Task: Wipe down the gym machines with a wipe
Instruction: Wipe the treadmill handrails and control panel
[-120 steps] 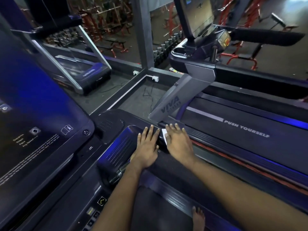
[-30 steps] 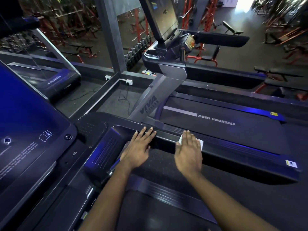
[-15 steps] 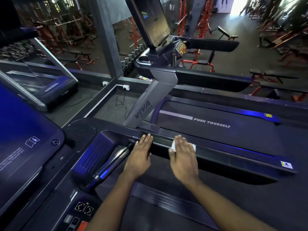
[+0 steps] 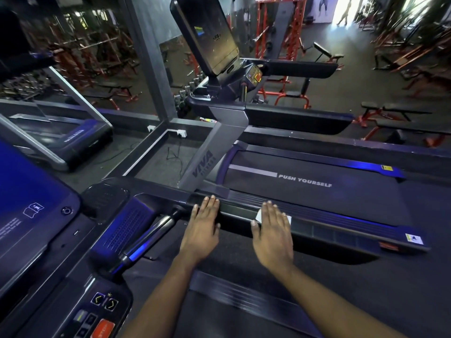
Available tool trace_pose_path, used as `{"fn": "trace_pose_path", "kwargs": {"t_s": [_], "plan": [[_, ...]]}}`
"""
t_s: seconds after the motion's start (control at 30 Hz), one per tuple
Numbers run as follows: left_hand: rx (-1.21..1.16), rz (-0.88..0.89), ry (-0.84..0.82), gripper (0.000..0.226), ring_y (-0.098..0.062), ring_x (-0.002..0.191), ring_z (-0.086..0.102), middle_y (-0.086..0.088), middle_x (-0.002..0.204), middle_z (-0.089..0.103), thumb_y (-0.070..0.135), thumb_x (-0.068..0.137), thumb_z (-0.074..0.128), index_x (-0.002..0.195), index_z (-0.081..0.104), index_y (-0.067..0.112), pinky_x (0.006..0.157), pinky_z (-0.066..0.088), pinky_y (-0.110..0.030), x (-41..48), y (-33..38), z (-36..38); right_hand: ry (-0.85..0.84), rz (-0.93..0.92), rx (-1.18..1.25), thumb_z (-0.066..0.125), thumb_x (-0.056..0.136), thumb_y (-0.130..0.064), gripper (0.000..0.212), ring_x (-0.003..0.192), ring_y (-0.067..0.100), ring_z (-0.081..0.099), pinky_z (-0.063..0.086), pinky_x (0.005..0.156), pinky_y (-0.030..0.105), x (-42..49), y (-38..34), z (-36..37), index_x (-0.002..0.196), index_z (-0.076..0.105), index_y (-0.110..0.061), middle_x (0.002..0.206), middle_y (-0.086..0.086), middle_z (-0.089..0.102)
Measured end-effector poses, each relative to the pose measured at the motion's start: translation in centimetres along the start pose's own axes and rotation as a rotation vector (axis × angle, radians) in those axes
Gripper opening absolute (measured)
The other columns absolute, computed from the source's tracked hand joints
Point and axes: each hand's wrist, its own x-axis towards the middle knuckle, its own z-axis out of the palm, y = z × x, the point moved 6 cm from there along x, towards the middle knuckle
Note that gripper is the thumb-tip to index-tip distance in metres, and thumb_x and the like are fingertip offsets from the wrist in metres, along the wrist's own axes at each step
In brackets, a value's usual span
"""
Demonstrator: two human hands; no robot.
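Control panel: a red stop button (image 4: 103, 329) and two arrow buttons (image 4: 105, 301), well short of the fingertips and off to their left, nearest the wearer.
Left hand (image 4: 202, 230): palm down on the dark handrail (image 4: 329, 234), fingers straight and close together, holding nothing.
Right hand (image 4: 272, 236): palm down on the same rail, just right of the left fingers and apart from them; fingers straight and held together, pressing flat on the wipe.
Wipe (image 4: 259, 215): white, lying on the handrail under the right fingers; one edge shows at the thumb side, a corner at the little-finger side.
Metal grip bar (image 4: 151, 237): left of the left fingers, running down toward the panel.
Blue screen (image 4: 29, 191): far left of both hands, tilted.
Neighbouring treadmill belt (image 4: 305, 181): just beyond the fingertips, printed PUSH YOURSELF.
Grey upright (image 4: 203, 164): rises from beyond the left fingertips, lettered VIVA.
Dark console screen (image 4: 207, 32): atop that upright, well beyond the fingers.
Red racks (image 4: 280, 25): farthest, behind that console, on the gym floor.
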Motion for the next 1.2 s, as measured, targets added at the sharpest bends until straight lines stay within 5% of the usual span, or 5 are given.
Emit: {"fn": "trace_pose_path", "kwargs": {"t_s": [0.4,0.53,0.67,0.8,1.2], "plan": [[0.054,0.064,-0.073,0.081,-0.013,0.156,-0.005,0.002,0.170,0.006,0.015,0.094,0.052,0.162,0.008,0.017,0.126,-0.007,-0.035,0.2,5.5,3.0,-0.030,-0.102,-0.038,0.022,0.103,-0.054,0.072,0.155,0.019,0.012,0.005,0.127,0.038,-2.1,3.4,-0.8,0.161,0.018,-0.012,0.168,0.004,0.015],[0.049,0.048,-0.084,0.087,-0.012,0.156,-0.009,0.003,0.170,0.000,0.014,0.093,0.056,0.162,0.004,0.018,0.127,-0.005,-0.037,-0.1,6.1,2.9,0.051,0.128,-0.042,0.015,0.101,-0.053,0.075,0.154,0.025,0.018,0.013,0.127,0.044,-2.3,5.2,-2.1,0.159,0.024,-0.006,0.166,0.010,0.022],[0.059,0.029,-0.103,0.091,-0.013,0.155,-0.016,0.002,0.170,-0.007,0.014,0.092,0.057,0.162,-0.001,0.017,0.127,-0.007,-0.037,-0.3,6.3,3.2,-0.001,-0.072,-0.025,0.020,0.103,-0.054,0.072,0.156,0.018,0.008,0.005,0.127,0.039,-3.3,5.1,-1.7,0.161,0.017,-0.012,0.169,0.004,0.013],[0.107,0.018,-0.105,0.093,-0.015,0.154,-0.018,-0.001,0.170,-0.010,0.018,0.092,0.058,0.162,-0.004,0.015,0.125,-0.011,-0.037,-0.4,6.5,3.5,0.086,0.183,-0.027,0.014,0.101,-0.053,0.075,0.155,0.024,0.016,0.014,0.127,0.044,-3.6,7.0,-2.9,0.158,0.024,-0.006,0.167,0.010,0.021],[0.004,0.206,-0.031,0.071,-0.021,0.151,0.025,-0.007,0.161,0.034,0.015,0.090,0.059,0.156,0.032,0.012,0.128,0.001,-0.039,0.5,15.5,4.5,0.048,0.038,-0.073,0.022,0.102,-0.051,0.070,0.155,0.020,0.014,0.013,0.126,0.041,-5.1,10.5,-3.4,0.159,0.024,-0.012,0.168,0.005,0.019]]}}
